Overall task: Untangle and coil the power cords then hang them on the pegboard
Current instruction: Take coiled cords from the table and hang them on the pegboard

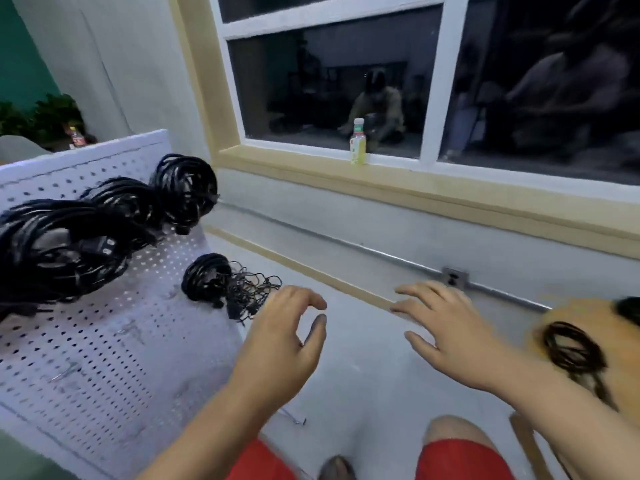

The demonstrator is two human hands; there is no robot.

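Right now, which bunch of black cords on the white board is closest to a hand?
The small bundle low on the pegboard, just beyond the left hand. The bigger bundles sit farther up the board.

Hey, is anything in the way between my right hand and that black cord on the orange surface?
Nothing visible. The right hand is open just left of the black cord, which lies on the blurred orange surface; no object sits between them.
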